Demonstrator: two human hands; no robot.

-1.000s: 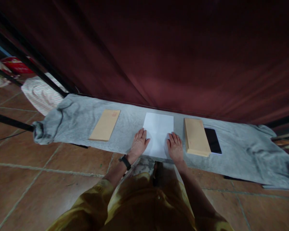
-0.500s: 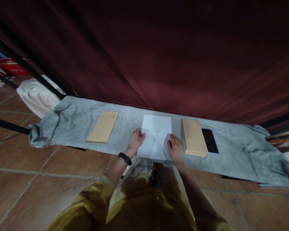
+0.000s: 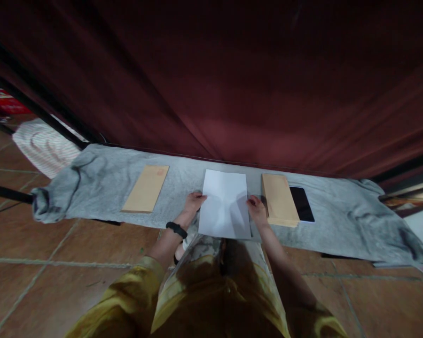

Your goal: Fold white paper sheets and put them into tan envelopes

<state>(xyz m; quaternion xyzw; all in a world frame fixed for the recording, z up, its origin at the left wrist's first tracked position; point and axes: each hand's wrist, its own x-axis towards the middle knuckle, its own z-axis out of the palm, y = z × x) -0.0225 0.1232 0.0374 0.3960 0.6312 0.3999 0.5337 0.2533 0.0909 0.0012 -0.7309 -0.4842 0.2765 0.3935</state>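
Observation:
A white sheet of paper with faint fold creases lies in front of me, close to the near edge of the cloth. My left hand pinches its left edge between thumb and fingers. At the opposite edge, my right hand is closed on the paper with bent fingers. Just right of that hand sits a stack of brown paper envelopes. One more brown envelope, or a thin pile of them, rests apart on the left.
A grey cloth covers the long low bench. Partly under the envelope stack is a dark-screened tablet or phone. A dark red curtain hangs behind the bench. Black metal bars stand at the left, above the tiled floor.
Both hands have moved from resting at the paper's sides to gripping its edges with the fingertips. The paper sits slightly nearer my body. The camera view has shifted a little.

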